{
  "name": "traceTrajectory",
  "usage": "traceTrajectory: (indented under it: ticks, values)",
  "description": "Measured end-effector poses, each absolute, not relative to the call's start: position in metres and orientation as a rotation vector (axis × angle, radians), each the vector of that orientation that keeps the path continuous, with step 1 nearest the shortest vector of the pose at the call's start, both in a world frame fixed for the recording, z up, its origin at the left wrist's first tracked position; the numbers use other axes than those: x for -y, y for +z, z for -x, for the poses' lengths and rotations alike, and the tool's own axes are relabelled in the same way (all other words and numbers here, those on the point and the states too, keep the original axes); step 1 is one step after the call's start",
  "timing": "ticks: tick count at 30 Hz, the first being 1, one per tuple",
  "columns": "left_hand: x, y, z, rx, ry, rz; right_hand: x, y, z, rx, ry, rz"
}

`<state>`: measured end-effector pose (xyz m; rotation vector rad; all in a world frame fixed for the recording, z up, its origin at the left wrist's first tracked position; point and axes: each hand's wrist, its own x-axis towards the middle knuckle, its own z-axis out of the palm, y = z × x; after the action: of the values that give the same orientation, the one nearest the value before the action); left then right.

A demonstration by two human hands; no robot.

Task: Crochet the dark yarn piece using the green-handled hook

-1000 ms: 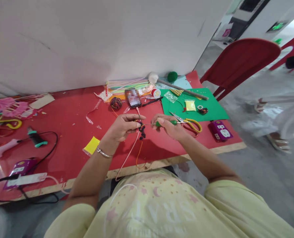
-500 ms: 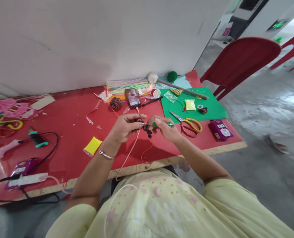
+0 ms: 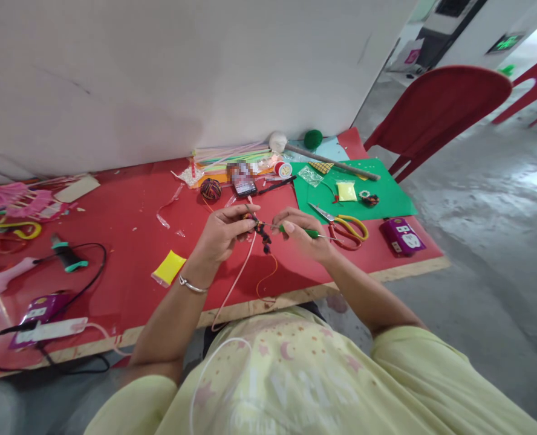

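Note:
My left hand (image 3: 221, 234) pinches a small dark multicoloured crochet piece (image 3: 263, 234) above the red-covered table; its lower end hangs free, with a thin orange yarn tail (image 3: 268, 279) trailing below. In my right hand (image 3: 305, 238) is a crochet hook with a green handle (image 3: 312, 233), held between thumb and fingers. Its metal shaft points left and reaches the crochet piece; whether the tip is inside a stitch I cannot tell. A ball of mixed dark yarn (image 3: 211, 190) lies behind my left hand, close to a phone (image 3: 244, 184).
Scissors with red and yellow handles (image 3: 352, 229) lie right of my hands, near a purple power socket (image 3: 402, 235). A green sheet (image 3: 386, 193) holds small packets. A yellow packet (image 3: 169, 267) and a glue gun (image 3: 9, 273) are leftward. A red chair (image 3: 445, 115) stands at right.
My hands have moved slightly apart, the hook drawing right from the crochet piece. More of the piece and of the hook's shaft shows now.

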<state>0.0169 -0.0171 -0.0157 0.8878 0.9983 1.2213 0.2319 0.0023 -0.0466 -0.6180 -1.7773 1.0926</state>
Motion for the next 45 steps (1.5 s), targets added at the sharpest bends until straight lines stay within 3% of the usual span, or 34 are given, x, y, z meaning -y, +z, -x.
traceTrajectory:
  ticks: [9, 33, 45]
  values:
    - [0.017, -0.024, -0.022, -1.049, 1.344, -0.984, 0.0, -0.043, -0.232, 1.748, 0.959, 0.688]
    - [0.016, -0.026, -0.026, -1.087, 1.359, -0.955, -0.001, -0.046, -0.231, 1.666, 1.024, 0.702]
    - [0.018, -0.04, -0.033, -1.085, 1.505, -1.174, 0.006, -0.051, -0.218, 1.719, 0.646, 0.759]
